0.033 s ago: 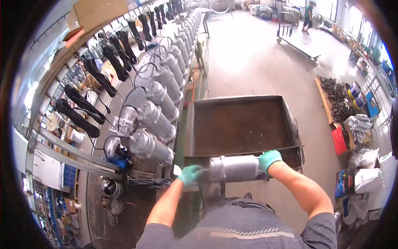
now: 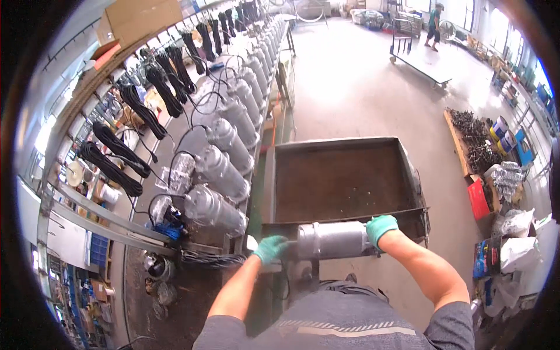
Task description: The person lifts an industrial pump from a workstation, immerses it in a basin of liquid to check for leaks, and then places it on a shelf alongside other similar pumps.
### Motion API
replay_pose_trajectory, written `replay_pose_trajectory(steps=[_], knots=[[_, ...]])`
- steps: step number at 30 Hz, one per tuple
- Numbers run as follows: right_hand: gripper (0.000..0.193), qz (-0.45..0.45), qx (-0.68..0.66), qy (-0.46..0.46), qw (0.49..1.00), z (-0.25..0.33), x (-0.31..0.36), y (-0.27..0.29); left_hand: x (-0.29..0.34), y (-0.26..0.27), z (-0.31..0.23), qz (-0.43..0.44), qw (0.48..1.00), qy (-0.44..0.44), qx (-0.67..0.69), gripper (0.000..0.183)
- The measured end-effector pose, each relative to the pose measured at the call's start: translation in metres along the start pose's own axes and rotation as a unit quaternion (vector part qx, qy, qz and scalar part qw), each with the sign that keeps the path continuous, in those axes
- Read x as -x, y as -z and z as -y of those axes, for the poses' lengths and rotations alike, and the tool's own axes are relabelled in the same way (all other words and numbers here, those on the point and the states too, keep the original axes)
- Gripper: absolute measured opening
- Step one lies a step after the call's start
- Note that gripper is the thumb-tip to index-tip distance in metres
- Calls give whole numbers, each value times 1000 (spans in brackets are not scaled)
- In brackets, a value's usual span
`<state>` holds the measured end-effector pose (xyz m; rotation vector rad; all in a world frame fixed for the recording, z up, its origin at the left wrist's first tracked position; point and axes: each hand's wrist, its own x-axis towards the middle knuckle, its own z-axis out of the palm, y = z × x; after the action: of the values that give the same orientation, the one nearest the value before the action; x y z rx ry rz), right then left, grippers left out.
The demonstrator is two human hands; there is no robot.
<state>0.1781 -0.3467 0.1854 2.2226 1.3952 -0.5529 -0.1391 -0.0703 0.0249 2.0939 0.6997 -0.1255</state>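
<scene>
A grey metal motor body (image 2: 332,240), a ribbed-collar cylinder, lies sideways in front of me at the near edge of the metal tray. My right hand (image 2: 382,230), in a green glove, is closed around its right end. At the other end, my left hand (image 2: 270,249), also gloved in green, has its fingers closed on a thin rod sticking out from the cylinder; the fingertips are blurred. A dark support stands beneath the cylinder. Left of my hands, similar motor bodies (image 2: 214,211) line a long bench, with black cables running from them.
The brown-floored metal tray (image 2: 344,181) lies just beyond my hands. Coiled black cables (image 2: 111,166) hang from a rack on the left. To the right are a pallet of dark parts (image 2: 469,137) and white bags (image 2: 518,251). A flat trolley (image 2: 417,67) and a walking person (image 2: 433,28) are farther off.
The view has shifted very slightly, and the distant person's legs have changed stance. Both my hands keep the same places on the motor body.
</scene>
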Motion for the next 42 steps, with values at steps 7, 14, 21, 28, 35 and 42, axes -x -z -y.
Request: replay_pose_trajectory(steps=[7,14,21,28,35,42], knots=[[23,-42,-61,-51,996,15,5,4,-25,11,-13,16,932,301,200,55],[20,-19,-61,-59,996,13,2,8,-11,-5,26,-94,994,-54,17,50],[21,-43,-49,-81,995,16,8,3,-11,-5,11,-105,986,-125,-27,33],[29,-64,-28,-60,996,9,2,-9,-27,-14,-10,-30,938,239,249,37],[36,-58,-30,-73,995,10,-1,-8,-5,4,17,-50,956,-226,-183,38],[41,-155,-130,-201,958,30,0,-13,-7,-18,23,-122,977,-163,-66,33]])
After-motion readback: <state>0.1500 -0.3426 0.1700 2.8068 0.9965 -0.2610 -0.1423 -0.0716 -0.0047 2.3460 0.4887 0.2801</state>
